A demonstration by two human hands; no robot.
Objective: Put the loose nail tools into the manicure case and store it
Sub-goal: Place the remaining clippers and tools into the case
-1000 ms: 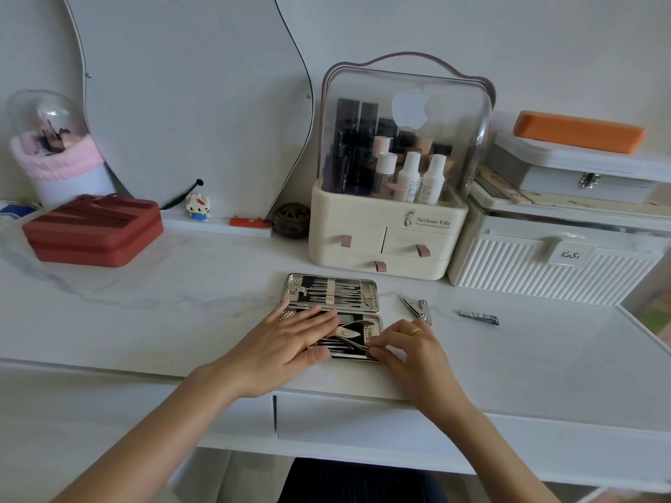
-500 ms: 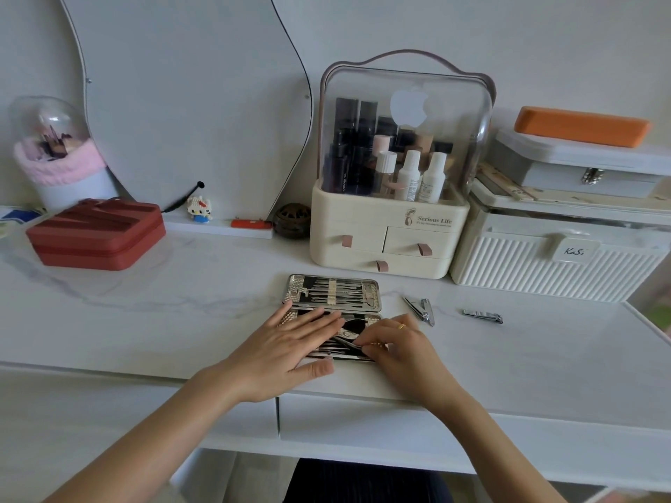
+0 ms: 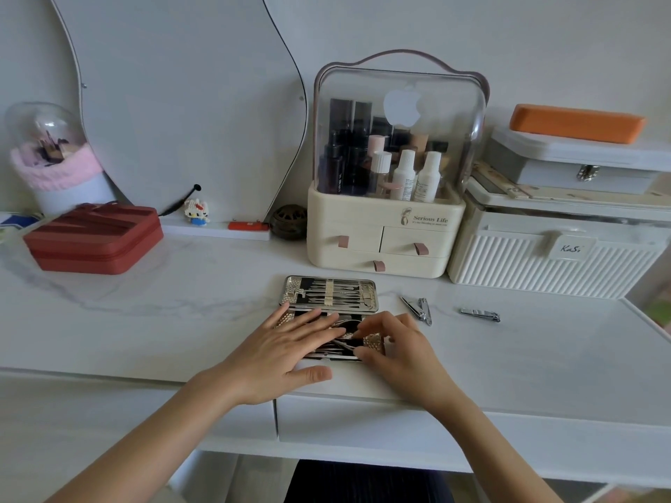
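The silver manicure case (image 3: 329,292) lies open on the white desk, its far half filled with metal tools. My left hand (image 3: 287,352) rests flat, fingers spread, on the left of the near half. My right hand (image 3: 401,348) is at the right of that half, thumb and fingers pinched on a thin metal nail tool (image 3: 345,344) lying in the case. Two loose nail clippers lie to the right: an opened one (image 3: 417,309) close to the case and a folded one (image 3: 480,315) farther off.
Behind the case stands a cream cosmetic organiser (image 3: 385,234) with drawers and a clear lid. White ribbed storage boxes (image 3: 552,263) are at the right, a red zip case (image 3: 94,239) at the left. Drawer fronts (image 3: 348,419) run under the desk's front edge.
My right hand has slid left over the near half of the case and pressed the thin tool down into it. My left hand has stayed flat on the case.
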